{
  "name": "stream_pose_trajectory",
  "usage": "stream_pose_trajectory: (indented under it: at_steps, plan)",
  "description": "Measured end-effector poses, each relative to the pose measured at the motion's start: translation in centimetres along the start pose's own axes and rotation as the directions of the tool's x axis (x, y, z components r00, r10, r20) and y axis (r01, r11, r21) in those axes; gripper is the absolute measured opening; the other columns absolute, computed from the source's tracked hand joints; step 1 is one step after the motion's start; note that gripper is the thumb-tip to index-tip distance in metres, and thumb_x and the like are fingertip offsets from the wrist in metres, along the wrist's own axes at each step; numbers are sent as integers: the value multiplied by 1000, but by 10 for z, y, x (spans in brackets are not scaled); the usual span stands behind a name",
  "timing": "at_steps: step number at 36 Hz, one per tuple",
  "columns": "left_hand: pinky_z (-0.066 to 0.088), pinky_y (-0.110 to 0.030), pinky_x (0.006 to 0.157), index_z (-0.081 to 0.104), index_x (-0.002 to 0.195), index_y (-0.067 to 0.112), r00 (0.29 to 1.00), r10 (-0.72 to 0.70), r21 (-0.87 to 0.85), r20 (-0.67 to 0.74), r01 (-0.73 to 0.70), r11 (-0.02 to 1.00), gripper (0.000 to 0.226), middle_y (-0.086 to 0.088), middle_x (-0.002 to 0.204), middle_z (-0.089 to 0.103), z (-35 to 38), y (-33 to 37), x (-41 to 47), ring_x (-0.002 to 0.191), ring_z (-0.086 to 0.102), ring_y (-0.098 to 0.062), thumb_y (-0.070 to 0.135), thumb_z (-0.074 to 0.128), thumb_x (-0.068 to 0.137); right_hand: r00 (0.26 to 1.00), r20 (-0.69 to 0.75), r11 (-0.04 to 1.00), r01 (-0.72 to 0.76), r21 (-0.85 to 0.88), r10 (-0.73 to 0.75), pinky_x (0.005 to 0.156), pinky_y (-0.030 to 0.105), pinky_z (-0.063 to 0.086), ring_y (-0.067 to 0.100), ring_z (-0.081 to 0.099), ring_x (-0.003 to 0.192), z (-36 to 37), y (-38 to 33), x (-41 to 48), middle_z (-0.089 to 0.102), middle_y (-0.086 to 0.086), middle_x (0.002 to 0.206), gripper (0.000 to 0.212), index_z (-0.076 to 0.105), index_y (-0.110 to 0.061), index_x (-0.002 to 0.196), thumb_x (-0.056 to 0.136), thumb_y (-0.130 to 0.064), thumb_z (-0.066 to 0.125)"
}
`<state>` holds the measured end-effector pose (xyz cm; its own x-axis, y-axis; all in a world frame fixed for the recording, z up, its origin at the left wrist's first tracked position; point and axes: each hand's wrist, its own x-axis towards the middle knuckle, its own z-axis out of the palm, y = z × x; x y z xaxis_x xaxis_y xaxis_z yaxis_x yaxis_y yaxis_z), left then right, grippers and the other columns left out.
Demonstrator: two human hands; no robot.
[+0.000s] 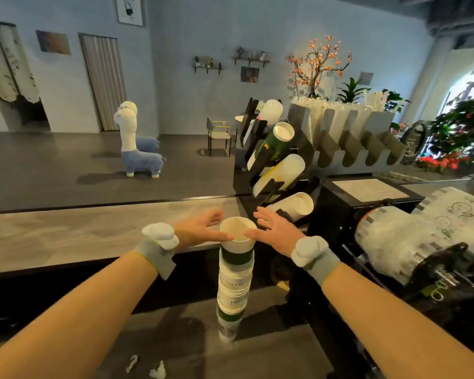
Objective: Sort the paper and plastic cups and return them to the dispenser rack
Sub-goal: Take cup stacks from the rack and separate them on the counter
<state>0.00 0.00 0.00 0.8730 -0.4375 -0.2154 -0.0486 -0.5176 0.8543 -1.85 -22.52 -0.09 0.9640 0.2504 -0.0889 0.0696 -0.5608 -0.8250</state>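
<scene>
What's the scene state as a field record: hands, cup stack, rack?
left hand: open, fingers straight, left of the top cup
right hand: open, fingers straight, right of the top cup
cup stack: tall, upright, white and green paper cups nested, on the lower worktop
dispenser rack: black, behind the stack, holds tilted cup columns

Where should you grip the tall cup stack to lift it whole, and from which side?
Low on its walls, one hand from each side. The stack stands upright, tall and narrow, made of nested cups, so a pull at the rim of the top cup would probably lift only that cup. Its lower sides are clear; the rack stands behind right.
</scene>
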Motion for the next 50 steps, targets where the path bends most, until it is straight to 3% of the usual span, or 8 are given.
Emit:
stream_pose_trajectory:
  at_steps: [2,4,6,11,16,32,37,50]
  plan:
    - [25,-45,120,29,147,22,1000,-8,5,2,8,1000,120,-1,155,35,5,-1,1,142,34,-21,65,82,49,1000,13,998,0,-70,0,104,18,34,12,41,137,7,0,-2,39,-6,153,100,22,-17,155,78,-50,76]
    - [27,-44,119,27,147,27,1000,-15,3,14,15,1000,108,3,154,35,12,-8,3,142,34,-21,58,82,59,999,30,995,27,-98,-24,80,-2,38,-1,52,109,12,4,-4,48,-13,129,85,33,-15,149,81,-42,77]
    - [29,-44,118,28,146,32,1000,-9,24,-6,9,1000,103,7,153,37,17,-15,9,140,36,-19,57,82,63,999,19,995,40,-93,-38,62,-6,36,-8,47,93,18,7,-5,43,-18,115,79,36,-21,145,81,-37,78]
    - [33,-42,116,31,146,30,997,21,94,-68,-14,995,87,6,150,42,22,-23,16,137,41,-19,45,79,75,995,-80,994,60,-88,-67,74,3,32,0,43,112,28,21,3,50,-12,132,84,35,-27,144,76,-42,82]
    - [33,-43,116,32,146,30,996,18,99,-82,-9,995,87,5,151,42,22,-27,19,136,42,-19,48,79,75,993,-98,996,67,-60,-72,81,8,35,2,47,113,32,28,10,48,-18,123,81,38,-28,141,74,-42,83]
    - [35,-37,112,24,147,34,992,47,32,-116,-44,999,92,7,148,44,43,-45,24,137,41,-17,30,83,76,988,-124,995,95,43,-89,77,5,37,1,50,111,37,37,14,51,-21,120,78,40,-32,136,73,-41,84]
    - [37,-25,103,24,145,33,987,109,38,-119,-105,994,91,12,139,46,49,-46,25,128,44,-10,23,83,76,983,-140,992,124,17,-121,74,5,39,0,51,103,43,33,15,50,-17,114,86,35,-28,137,69,-34,88]
    - [41,-34,106,29,145,30,981,93,37,-168,-89,995,91,5,144,49,52,-55,28,133,45,-18,24,84,74,945,-294,980,178,94,-143,68,-3,41,-12,51,94,43,23,16,49,-25,105,76,41,-29,130,70,-29,88]
